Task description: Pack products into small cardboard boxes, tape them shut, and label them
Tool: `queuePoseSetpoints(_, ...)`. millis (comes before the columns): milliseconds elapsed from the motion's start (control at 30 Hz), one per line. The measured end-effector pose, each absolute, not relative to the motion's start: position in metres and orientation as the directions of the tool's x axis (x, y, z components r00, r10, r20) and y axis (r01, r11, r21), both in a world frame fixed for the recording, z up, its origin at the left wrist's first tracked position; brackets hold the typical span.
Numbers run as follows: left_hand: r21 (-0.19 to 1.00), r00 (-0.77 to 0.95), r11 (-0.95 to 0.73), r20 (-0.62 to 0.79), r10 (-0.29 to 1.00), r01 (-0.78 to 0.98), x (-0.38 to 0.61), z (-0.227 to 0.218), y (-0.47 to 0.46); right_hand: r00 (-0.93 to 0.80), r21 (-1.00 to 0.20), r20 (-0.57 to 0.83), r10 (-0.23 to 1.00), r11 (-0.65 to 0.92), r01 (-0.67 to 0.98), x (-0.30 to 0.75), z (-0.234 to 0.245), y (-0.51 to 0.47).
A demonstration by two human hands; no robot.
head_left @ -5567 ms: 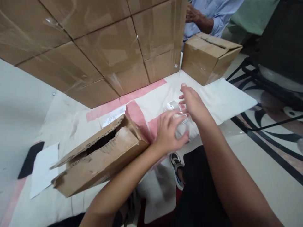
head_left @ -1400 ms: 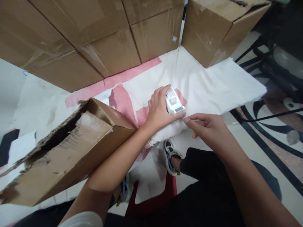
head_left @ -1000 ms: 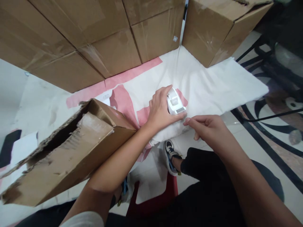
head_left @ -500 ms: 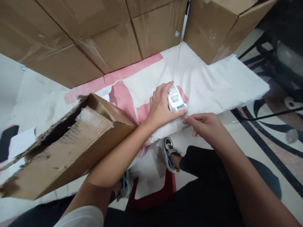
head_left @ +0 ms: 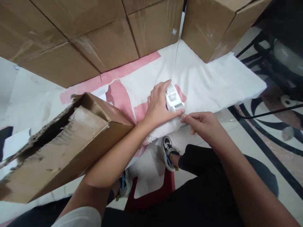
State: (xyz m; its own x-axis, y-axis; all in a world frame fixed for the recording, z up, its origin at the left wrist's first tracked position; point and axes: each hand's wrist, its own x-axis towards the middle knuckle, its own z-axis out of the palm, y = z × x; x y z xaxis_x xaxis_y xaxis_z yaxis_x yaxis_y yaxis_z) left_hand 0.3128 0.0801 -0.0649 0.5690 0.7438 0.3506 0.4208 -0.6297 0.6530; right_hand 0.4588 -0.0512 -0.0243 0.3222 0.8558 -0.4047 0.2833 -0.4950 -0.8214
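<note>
A white tape dispenser [head_left: 178, 106] with a roll of clear tape stands on the white and pink cloth [head_left: 203, 85]. My left hand [head_left: 157, 105] is wrapped round its left side, fingers at the far end and thumb along the front by the cutter. Close to that thumb tip, my right hand [head_left: 197, 123] is closed in a pinch between thumb and forefinger. Whatever lies in the pinch is too small to make out. Beside my left forearm rests an open cardboard box [head_left: 78, 157] with torn, ragged edges.
Taped cardboard boxes [head_left: 101, 44] stand in a row along the back, and another carton [head_left: 208, 28] is at the back right. Black metal legs [head_left: 272, 112] show at the right over the patterned floor. Below me is a red stool [head_left: 153, 197].
The whole view has shifted slightly left. Both hands keep nearly the same pose at the tape dispenser, with little other visible movement.
</note>
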Motion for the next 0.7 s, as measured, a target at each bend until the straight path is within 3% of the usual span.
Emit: queuePoseSetpoints(700,0.643,0.583,-0.643,0.353,0.732,0.417,0.3127,-0.0683,0.08,0.31,-0.86,-0.334,0.89,-0.422,0.287,0.4537,-0.031,-0.0472)
